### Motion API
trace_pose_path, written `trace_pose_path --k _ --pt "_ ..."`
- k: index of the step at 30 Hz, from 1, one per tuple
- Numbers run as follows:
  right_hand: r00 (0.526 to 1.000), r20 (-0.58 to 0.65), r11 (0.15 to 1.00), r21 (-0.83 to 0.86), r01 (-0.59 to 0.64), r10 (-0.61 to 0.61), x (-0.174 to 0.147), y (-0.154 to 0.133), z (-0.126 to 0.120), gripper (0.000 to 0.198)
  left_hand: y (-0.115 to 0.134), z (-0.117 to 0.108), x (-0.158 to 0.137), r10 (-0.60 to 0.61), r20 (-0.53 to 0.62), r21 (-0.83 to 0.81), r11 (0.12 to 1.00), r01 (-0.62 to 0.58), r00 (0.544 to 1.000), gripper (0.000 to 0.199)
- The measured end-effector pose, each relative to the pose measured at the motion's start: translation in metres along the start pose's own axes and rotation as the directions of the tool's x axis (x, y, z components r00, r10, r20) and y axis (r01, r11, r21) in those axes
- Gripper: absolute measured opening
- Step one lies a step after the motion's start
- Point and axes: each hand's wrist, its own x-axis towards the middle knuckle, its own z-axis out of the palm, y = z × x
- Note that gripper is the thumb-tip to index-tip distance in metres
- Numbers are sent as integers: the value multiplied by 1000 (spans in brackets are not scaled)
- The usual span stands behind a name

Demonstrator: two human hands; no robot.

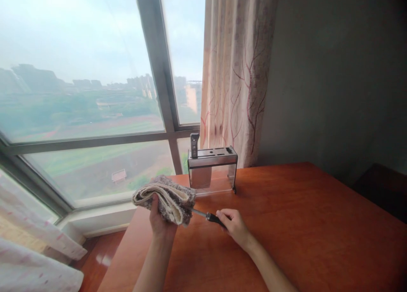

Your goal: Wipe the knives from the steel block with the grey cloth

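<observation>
Black handle (pixel 217 220) clasped in my right grip (pixel 234 226), folded cloth (pixel 168 198) clamped in my left grip (pixel 161 222); should layers slip, the metal shaft (pixel 200 212), end hidden, could jab me.

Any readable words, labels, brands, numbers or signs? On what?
None readable.
Clear rectangular holder with silver top: none legible.
Black-handled metal tool in the right hand: none legible.
Folded grey-brown, cream-lined cloth in the left hand: no lettering visible.
</observation>
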Motion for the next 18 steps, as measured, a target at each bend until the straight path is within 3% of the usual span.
trace_pose_path --k 8,13,18 --pt "995 -91 999 -33 41 -44 -3 -2 4 44 -5 -6 2 -80 -19 12 997 80 997 26" --pt "994 -101 998 21 53 -50 -6 -4 7 42 -28 -11 -11 -212 22 148 967 206 977 17" --pt "996 -81 999 0 36 -36 -6 14 17 47 -46 -12 -25 -353 68 273 906 323 933 21"
